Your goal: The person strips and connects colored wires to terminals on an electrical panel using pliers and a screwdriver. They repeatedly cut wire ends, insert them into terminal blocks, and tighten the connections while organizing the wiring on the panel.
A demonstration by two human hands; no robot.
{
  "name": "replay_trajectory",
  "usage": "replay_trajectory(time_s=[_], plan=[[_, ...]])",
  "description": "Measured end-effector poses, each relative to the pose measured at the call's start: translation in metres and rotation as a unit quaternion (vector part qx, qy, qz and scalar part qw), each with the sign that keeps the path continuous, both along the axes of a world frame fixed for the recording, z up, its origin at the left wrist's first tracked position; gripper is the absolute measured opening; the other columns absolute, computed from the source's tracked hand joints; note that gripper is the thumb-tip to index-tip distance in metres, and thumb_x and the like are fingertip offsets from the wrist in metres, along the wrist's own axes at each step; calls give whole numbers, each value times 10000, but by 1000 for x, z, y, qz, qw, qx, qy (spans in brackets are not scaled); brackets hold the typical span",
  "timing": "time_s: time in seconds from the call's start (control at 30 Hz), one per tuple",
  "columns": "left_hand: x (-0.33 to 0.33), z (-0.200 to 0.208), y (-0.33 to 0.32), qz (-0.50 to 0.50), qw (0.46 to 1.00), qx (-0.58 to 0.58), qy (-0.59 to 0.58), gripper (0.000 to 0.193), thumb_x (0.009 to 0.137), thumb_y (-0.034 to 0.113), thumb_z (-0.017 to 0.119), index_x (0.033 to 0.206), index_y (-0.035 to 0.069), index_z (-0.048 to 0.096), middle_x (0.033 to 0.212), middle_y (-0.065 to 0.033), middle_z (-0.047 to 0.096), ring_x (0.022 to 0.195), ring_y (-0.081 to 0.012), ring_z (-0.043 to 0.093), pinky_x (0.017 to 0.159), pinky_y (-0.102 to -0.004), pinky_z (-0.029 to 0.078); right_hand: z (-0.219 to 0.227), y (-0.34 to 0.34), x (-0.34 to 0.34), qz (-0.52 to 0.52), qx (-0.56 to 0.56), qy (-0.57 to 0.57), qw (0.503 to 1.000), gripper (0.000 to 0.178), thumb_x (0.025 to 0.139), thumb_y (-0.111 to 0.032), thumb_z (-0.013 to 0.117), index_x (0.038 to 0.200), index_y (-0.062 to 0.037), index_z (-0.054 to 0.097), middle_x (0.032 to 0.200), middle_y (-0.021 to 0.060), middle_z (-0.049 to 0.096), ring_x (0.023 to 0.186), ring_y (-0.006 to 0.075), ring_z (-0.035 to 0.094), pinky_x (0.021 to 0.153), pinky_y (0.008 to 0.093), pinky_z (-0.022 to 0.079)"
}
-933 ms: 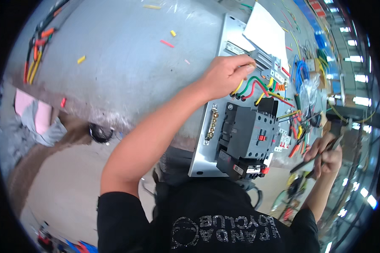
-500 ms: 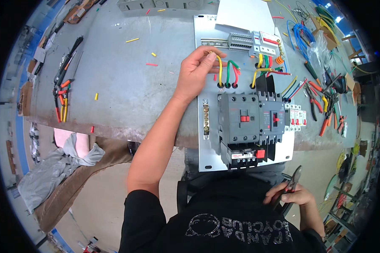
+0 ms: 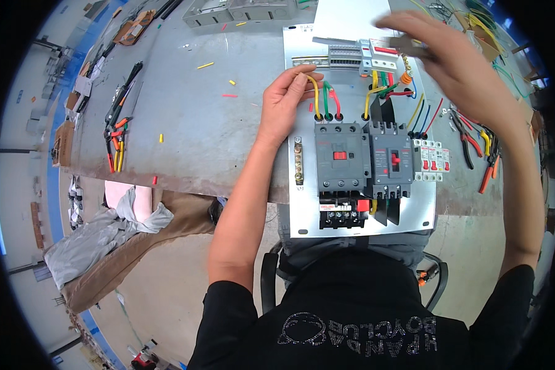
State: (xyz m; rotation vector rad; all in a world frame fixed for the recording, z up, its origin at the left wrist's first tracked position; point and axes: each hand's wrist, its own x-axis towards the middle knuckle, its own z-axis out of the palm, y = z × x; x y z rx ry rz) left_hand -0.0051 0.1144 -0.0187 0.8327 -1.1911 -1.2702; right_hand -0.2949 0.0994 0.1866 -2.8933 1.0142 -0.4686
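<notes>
My left hand [image 3: 279,106] pinches the upper end of a yellow wire [image 3: 316,102] that rises from a hole in the white mounting plate [image 3: 299,216]. Green [image 3: 326,105] and red [image 3: 336,106] wires curve up beside it, close to my fingertips. Below them sit a large grey contactor [image 3: 341,148] and a grey circuit breaker [image 3: 390,157]. My right hand [image 3: 453,58], smeared by motion, is above the plate's far right corner. A blurred dark metal shape at its fingers looks like the pliers [image 3: 407,47]; their handles are hidden.
White small breakers [image 3: 430,159] sit at the plate's right edge, terminal blocks [image 3: 345,55] near its far edge. Hand tools lie at right [image 3: 468,145] and left [image 3: 116,139]. Wire scraps [image 3: 229,95] dot the table. A person's brown-trousered leg [image 3: 185,216] is at the left.
My right hand has swung up from my lap to the plate's far right corner, away from where it held the pliers. My left hand keeps its pinch on the yellow wire.
</notes>
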Motion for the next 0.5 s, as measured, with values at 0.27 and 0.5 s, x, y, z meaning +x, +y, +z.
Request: replay_trajectory(time_s=[0.27, 0.5], plan=[[-4, -6, 4, 1, 999, -42, 33, 366, 1136, 250, 578, 1394, 8, 673, 1140, -76, 744, 1059, -154, 700, 885, -310, 587, -65, -55, 96, 26, -135, 165, 977, 647, 917, -93, 647, 1548, -73, 504, 1587, 260, 488, 1256, 419, 636, 1069, 478, 530], [-5, -10, 3, 18, 999, -38, -18, 385, 1143, 245, 561, 1401, -25, 654, 1163, -101, 739, 1041, -157, 705, 870, -310, 596, -101, -65, 105, 25, -27, 82, 996, 775, 890, 135, 548, 1584, -209, 533, 1557, 141, 579, 1234, 392, 671, 1055, 455, 555]])
